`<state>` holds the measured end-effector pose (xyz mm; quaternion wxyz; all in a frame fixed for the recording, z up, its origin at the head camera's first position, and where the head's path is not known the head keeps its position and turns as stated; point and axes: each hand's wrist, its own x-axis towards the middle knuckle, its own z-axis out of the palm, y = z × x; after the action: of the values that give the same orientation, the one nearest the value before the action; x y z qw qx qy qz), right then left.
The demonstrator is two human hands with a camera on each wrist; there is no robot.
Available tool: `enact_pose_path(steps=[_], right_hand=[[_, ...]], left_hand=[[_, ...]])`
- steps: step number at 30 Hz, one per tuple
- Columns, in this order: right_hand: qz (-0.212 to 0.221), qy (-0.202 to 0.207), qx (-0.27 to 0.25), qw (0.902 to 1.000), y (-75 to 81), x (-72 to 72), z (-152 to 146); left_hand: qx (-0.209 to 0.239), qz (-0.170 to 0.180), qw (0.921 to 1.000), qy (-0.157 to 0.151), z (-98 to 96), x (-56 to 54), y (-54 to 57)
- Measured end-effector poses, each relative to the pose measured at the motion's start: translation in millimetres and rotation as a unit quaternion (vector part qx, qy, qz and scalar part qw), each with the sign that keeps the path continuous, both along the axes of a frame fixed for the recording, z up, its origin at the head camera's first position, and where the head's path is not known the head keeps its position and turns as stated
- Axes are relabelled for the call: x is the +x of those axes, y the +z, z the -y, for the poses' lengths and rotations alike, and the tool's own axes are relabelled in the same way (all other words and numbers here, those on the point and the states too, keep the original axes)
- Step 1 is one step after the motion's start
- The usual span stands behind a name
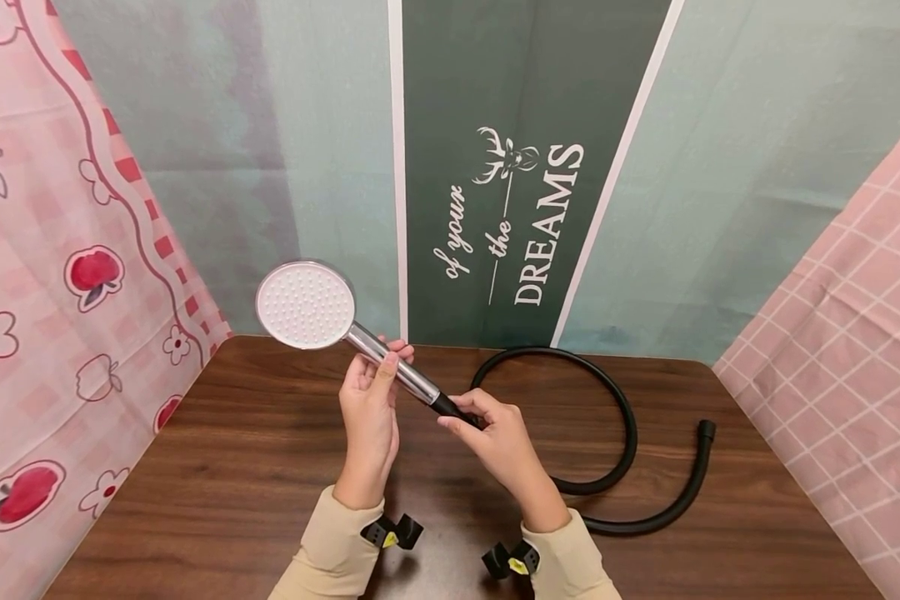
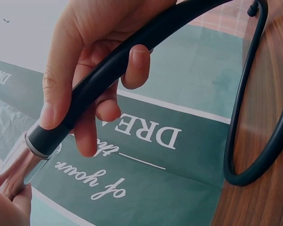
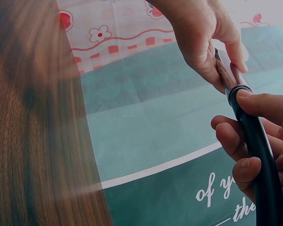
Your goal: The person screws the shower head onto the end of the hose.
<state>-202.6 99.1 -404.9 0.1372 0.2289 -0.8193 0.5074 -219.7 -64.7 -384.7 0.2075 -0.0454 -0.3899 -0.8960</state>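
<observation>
A shower head (image 1: 306,305) with a round white nozzle face and a chrome handle (image 1: 412,377) tilts up to the left above the table. My left hand (image 1: 371,408) grips the chrome handle between thumb and fingers. At the handle's lower end, my right hand (image 1: 501,442) holds the black end of the shower hose (image 2: 96,80), thumb on one side and fingers curled round the other. In the right wrist view the black hose end (image 3: 247,117) meets the chrome handle at a thin ring (image 3: 239,88). Part of the hose is hidden behind the right hand.
The hose (image 1: 632,417) loops over the right side of the brown wooden table (image 1: 217,475), its free end (image 1: 707,431) pointing away from me. A green printed cloth (image 1: 480,75) hangs behind the table. Pink patterned cloths stand at the left (image 1: 37,275) and right (image 1: 855,350).
</observation>
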Motion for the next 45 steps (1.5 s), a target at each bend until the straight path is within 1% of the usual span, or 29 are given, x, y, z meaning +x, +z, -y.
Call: enact_pose_path(steps=[12, 19, 29, 36, 41, 45], right_hand=[[-0.005, 0.007, -0.006, 0.9999, 1.3, 0.2, 0.5], [0.013, 0.004, -0.012, 0.9998, 1.0, 0.2, -0.3], [0.019, 0.003, -0.006, 0.9998, 1.0, 0.0, -0.1], [0.021, 0.005, -0.004, 0.9998, 1.2, 0.7, 0.2], [0.017, 0.006, -0.007, 0.9998, 1.3, 0.9, 0.3], [-0.006, 0.001, 0.001, 1.0000, 1.0, 0.4, 1.0]], left_hand=[[-0.001, -0.006, 1.0000, -0.001, -0.6, -0.3, -0.1], [0.002, -0.006, 1.0000, -0.002, -1.4, -0.5, -0.7], [0.003, -0.011, 0.9999, -0.001, -0.6, -0.5, -1.0], [0.007, -0.007, 1.0000, -0.001, 0.1, -0.8, -1.0], [0.007, -0.005, 1.0000, -0.002, 0.5, -1.0, -0.4], [0.005, -0.004, 1.0000, -0.003, 1.6, -0.9, 0.4]])
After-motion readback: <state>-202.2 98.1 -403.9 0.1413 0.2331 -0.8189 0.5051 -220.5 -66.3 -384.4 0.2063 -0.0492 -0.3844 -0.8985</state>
